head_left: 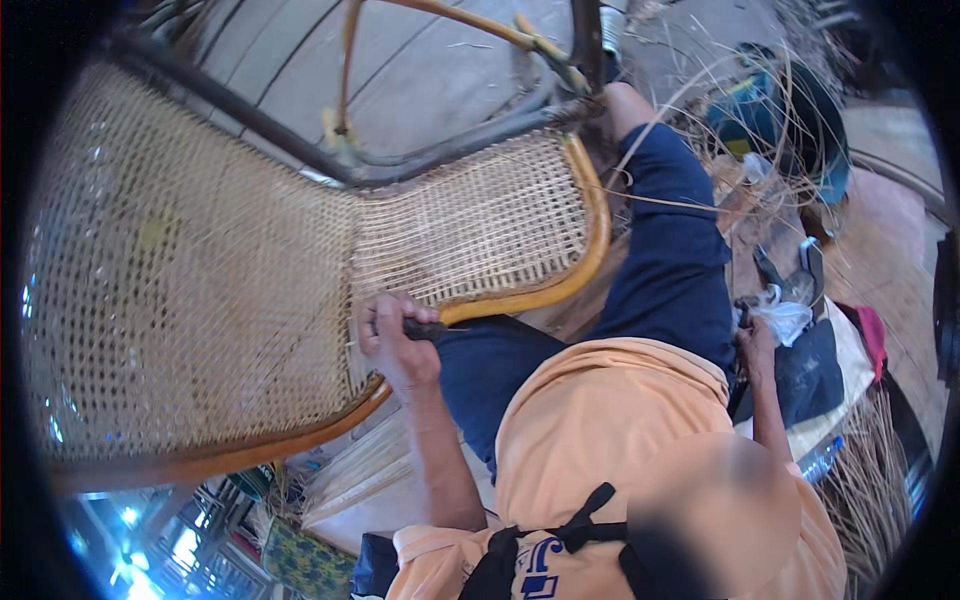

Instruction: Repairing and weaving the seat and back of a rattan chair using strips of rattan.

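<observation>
The woven cane chair (190,270), with its curved orange-brown rattan rim, lies across my left side and in front of my lap. My left hand (402,345) is at the near edge of the narrower woven panel (480,215), its fingers closed round a dark-handled tool (425,329) with a thin tip pointing right. Down by my right thigh, my right hand (757,348) is at a crumpled clear plastic bag (783,316); its fingers are partly hidden, and whether they grip the bag is unclear.
Loose cane strands (690,150) arch over the floor to the right, around a dark teal bucket (825,130). A bundle of long cane strips (865,480) lies at the lower right, near a red cloth (868,340). Dark frame bars (450,155) cross beyond the panel.
</observation>
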A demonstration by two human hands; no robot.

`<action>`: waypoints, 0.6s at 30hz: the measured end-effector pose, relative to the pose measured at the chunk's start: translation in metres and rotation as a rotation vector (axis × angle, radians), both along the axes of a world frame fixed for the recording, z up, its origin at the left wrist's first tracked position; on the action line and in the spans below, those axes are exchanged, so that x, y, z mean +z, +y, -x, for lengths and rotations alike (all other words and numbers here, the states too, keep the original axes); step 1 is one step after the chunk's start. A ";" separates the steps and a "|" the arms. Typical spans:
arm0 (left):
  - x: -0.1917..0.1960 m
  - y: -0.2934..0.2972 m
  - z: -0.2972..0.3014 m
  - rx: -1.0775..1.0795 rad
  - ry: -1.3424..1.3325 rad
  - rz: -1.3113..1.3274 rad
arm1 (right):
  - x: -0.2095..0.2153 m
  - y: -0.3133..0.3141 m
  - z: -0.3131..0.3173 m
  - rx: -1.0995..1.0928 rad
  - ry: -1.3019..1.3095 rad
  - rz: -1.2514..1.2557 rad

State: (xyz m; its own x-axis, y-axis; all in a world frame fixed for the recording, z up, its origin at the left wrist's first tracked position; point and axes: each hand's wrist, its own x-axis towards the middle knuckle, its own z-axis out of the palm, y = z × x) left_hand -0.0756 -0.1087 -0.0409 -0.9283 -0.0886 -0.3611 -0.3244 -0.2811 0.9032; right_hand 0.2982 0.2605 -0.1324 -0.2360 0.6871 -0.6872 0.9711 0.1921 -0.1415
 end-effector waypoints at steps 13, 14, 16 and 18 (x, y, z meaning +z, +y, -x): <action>0.009 -0.068 -0.037 0.177 0.092 -0.031 | 0.072 -0.041 0.006 -0.492 0.532 -0.050; 0.005 -0.069 -0.037 0.190 0.089 -0.034 | 0.084 -0.047 0.013 -0.464 0.605 -0.094; -0.002 -0.067 -0.039 0.203 0.064 -0.037 | 0.090 -0.049 0.012 -0.492 0.727 -0.173; -0.008 -0.066 -0.042 0.227 0.039 -0.031 | 0.104 -0.052 0.023 -0.464 0.777 -0.209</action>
